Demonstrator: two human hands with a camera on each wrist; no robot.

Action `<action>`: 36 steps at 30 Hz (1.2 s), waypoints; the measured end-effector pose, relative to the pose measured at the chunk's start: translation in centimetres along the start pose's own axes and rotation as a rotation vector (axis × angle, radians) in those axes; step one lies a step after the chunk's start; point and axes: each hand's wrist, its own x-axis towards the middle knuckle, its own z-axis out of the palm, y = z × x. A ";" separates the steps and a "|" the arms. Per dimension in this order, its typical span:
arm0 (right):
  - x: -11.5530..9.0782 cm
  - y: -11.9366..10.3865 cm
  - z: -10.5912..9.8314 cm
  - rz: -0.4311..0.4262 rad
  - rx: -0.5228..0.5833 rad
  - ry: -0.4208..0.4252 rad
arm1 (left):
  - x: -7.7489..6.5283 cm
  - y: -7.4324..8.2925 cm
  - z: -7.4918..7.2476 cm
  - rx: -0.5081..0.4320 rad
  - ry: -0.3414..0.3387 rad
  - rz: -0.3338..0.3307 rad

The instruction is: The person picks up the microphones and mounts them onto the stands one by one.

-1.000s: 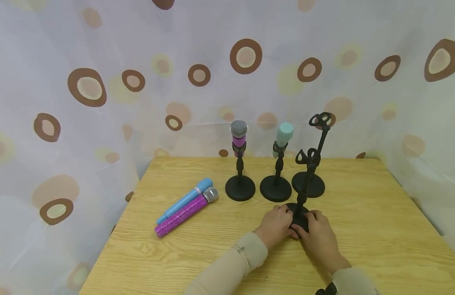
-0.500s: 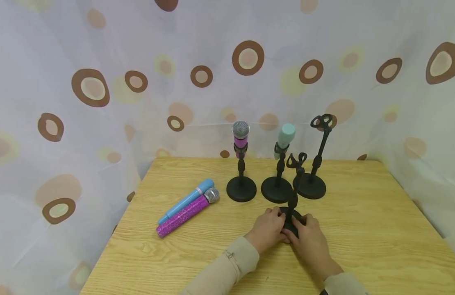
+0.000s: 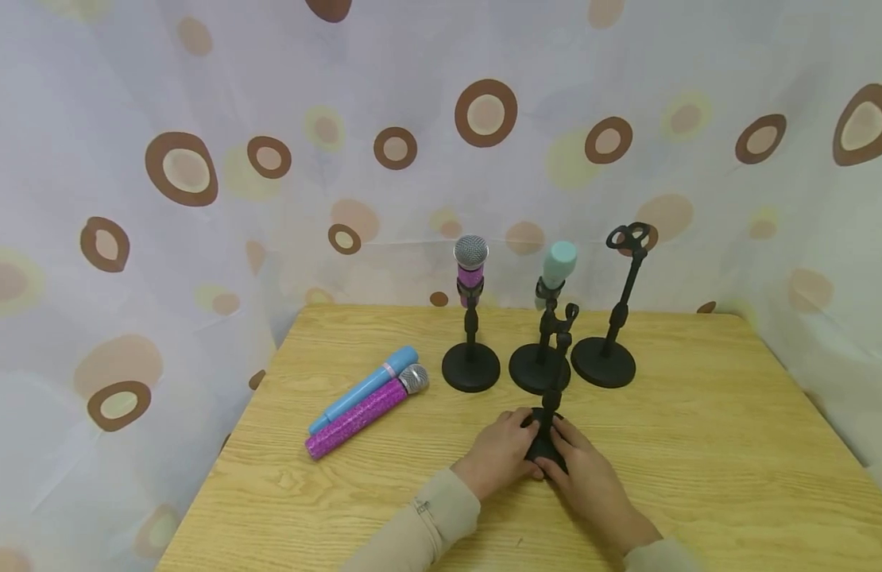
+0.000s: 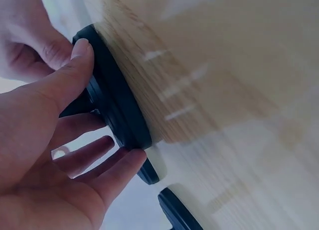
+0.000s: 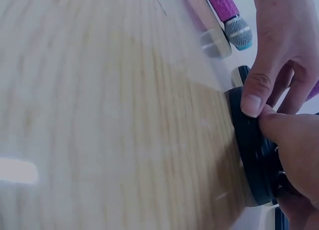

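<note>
A black microphone stand (image 3: 551, 399) with an empty clip at its top is held at its round base by both hands. On the base's left side, my left hand (image 3: 497, 453) grips the rim, thumb on the near edge in the left wrist view, where the base (image 4: 118, 98) looks thick and dark. My right hand (image 3: 591, 483) grips the opposite side, its thumb close to the left thumb. In the right wrist view the base (image 5: 248, 145) is partly covered by the fingers. The held stand's clip overlaps the stand behind it in the head view.
Behind stand a stand with a purple microphone (image 3: 471, 266), one with a mint microphone (image 3: 558, 266), and a bare-clipped stand (image 3: 620, 314). A blue microphone (image 3: 365, 389) and a glittery purple microphone (image 3: 362, 413) lie side by side on the wooden table (image 3: 269, 508), at left.
Both hands have shifted the held stand left and a little nearer to me. Its clip has moved from before the rightmost stand to before the mint microphone's stand.
</note>
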 end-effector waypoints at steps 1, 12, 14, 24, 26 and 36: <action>-0.1 -0.2 0.0 -0.007 0.005 -0.007 | -0.2 -0.2 0.0 -0.009 -0.004 -0.001; -0.7 -1.7 0.8 -0.096 0.015 -0.016 | -2.2 -1.3 -0.3 -0.033 -0.044 -0.013; -0.8 -1.8 0.9 -0.090 0.016 -0.026 | -2.4 -1.4 -0.3 -0.035 -0.037 -0.011; -0.9 -2.3 1.2 -0.060 0.041 -0.024 | -3.1 -1.3 0.0 -0.031 -0.023 -0.029; -0.9 -2.3 1.2 -0.061 0.048 -0.013 | -3.2 -1.4 0.0 -0.046 -0.021 -0.023; -1.0 -2.6 1.0 -0.067 0.066 0.009 | -4.5 -3.0 0.9 -0.376 -0.068 -0.066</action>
